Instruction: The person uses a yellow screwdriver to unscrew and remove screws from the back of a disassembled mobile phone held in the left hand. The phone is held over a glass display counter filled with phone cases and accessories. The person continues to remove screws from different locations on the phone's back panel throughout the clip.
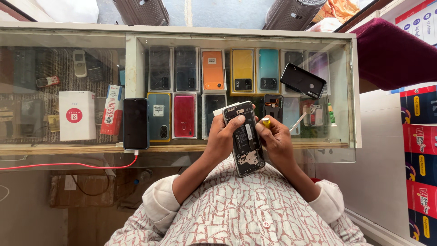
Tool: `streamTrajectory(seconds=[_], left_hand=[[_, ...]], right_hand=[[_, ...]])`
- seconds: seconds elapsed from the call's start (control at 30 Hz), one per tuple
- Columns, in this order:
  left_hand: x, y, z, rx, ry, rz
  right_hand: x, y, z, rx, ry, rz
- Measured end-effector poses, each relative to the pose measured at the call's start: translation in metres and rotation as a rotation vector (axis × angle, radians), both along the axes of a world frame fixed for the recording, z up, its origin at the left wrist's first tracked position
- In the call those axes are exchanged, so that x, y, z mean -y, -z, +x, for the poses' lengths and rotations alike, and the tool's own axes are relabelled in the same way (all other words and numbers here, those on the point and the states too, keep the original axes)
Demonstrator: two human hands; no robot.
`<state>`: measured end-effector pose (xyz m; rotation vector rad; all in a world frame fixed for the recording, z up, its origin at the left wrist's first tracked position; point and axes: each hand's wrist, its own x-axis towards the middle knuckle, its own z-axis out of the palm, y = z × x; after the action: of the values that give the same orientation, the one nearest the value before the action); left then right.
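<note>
Hands meet above the glass worktop point(346, 91): left hand point(223, 136) grips an opened phone point(245, 139), back cover off; right hand point(275, 141) pinches a yellow-handled screwdriver point(266, 122) against it.

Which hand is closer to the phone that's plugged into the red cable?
Left. The left hand, gripping the opened phone, sits just right of the charging phone in the picture. The right hand, with a yellow-handled tool, is farther, beyond the opened phone.
</note>
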<state>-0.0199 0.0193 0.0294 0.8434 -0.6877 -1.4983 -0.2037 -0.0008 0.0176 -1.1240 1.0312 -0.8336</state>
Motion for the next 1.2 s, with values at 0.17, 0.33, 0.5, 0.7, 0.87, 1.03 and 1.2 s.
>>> streamTrajectory(seconds=[0.17, 0.33, 0.5, 0.7, 0.87, 1.03, 1.2], left_hand=[[-0.001, -0.003, -0.002, -0.022, 0.017, 0.014], [-0.001, -0.01, 0.003, -0.076, 0.022, 0.008], [-0.002, -0.02, 0.004, -0.003, 0.007, -0.065], [-0.002, -0.029, 0.003, 0.026, 0.006, -0.038], [-0.003, -0.027, 0.002, 0.029, 0.006, -0.056], [-0.008, -0.022, 0.0, 0.089, -0.006, -0.056], [-0.012, -0.021, 0.001, 0.02, 0.005, -0.027]], right_hand=[[0.001, 0.004, 0.003, 0.061, 0.008, -0.124], [0.01, 0.001, -0.008, 0.019, -0.119, -0.024], [0.011, -0.003, -0.014, 0.007, -0.204, 0.023], [-0.005, 0.006, 0.003, 0.033, -0.023, -0.12], [-0.007, 0.009, 0.009, 0.031, 0.066, -0.036], [-0.007, 0.002, 0.008, 0.017, 0.098, 0.039], [-0.006, -0.01, -0.003, 0.024, 0.131, 0.006]])
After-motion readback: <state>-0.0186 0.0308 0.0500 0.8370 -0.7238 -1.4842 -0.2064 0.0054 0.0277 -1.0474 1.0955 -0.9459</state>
